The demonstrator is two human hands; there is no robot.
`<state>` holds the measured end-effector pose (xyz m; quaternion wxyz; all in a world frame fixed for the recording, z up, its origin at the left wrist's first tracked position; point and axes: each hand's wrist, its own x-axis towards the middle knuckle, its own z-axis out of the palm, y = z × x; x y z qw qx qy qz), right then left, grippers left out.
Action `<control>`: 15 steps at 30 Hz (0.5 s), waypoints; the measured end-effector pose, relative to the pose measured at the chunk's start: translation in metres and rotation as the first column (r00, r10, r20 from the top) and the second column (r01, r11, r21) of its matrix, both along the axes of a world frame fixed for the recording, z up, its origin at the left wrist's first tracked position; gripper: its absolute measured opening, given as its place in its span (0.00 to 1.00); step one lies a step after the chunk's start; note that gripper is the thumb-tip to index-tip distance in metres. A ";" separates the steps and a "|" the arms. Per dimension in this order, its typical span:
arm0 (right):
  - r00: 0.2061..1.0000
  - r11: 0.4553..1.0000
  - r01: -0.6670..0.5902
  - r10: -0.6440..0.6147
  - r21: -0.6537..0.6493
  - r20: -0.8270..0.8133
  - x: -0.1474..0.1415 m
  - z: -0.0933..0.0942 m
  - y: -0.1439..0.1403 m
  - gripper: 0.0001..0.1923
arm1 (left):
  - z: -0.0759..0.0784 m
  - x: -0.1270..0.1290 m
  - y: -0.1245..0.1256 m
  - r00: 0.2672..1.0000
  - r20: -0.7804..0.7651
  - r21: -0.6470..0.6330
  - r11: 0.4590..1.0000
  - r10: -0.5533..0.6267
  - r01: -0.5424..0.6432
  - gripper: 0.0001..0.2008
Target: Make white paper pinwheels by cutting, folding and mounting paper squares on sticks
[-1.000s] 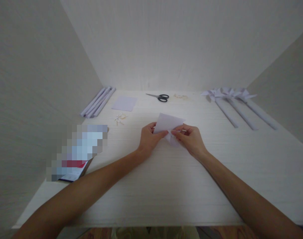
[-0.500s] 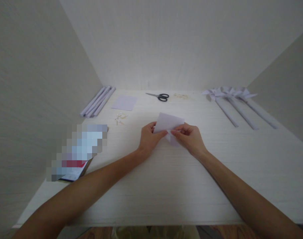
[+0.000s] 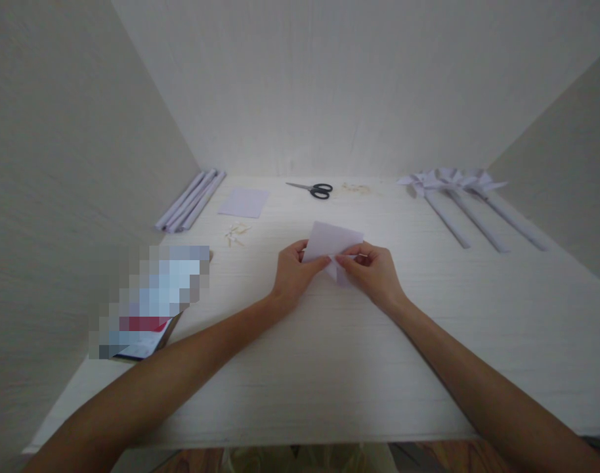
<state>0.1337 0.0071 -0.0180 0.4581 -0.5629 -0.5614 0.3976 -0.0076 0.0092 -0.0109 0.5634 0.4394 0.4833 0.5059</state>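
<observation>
Between my hands, above the middle of the table, is a pale lilac sheet of paper [image 3: 331, 238] with a flap hanging below the fingers. My left hand [image 3: 296, 270] is closed on its left side, thumb in front and fingers behind. On the right, my right hand [image 3: 373, 268] pinches the paper near its centre, the two thumb tips close together. The fingers partly hide the folds at the centre.
Scissors [image 3: 310, 190] with black handles lie at the back. Rolled paper sticks [image 3: 192, 202], a square paper sheet [image 3: 244, 202] and small pale pieces [image 3: 237, 234] are on the left, with a partly blurred phone [image 3: 141, 345]. Paper pinwheels [image 3: 451, 182] on sticks lie right.
The hands and the paper between them keep nearly the same pose. The whole view has shifted very slightly.
</observation>
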 end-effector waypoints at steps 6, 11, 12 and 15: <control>1.000 1.000 0.005 -0.005 -0.024 -0.010 -0.001 0.001 -0.001 0.12 | -0.002 -0.001 0.001 1.000 -0.009 0.019 1.000 -0.011 0.011 0.15; 1.000 1.000 0.003 -0.003 -0.014 -0.001 0.000 0.001 0.000 0.12 | -0.002 -0.001 0.000 1.000 -0.008 0.015 1.000 -0.015 0.015 0.16; 1.000 1.000 0.003 -0.003 -0.007 0.003 0.000 0.000 0.000 0.12 | -0.002 -0.001 0.000 1.000 -0.008 0.014 1.000 -0.014 0.014 0.16; 1.000 1.000 0.002 -0.002 0.011 0.004 0.000 -0.001 0.000 0.12 | -0.003 -0.001 0.000 1.000 0.001 0.019 1.000 -0.018 0.018 0.17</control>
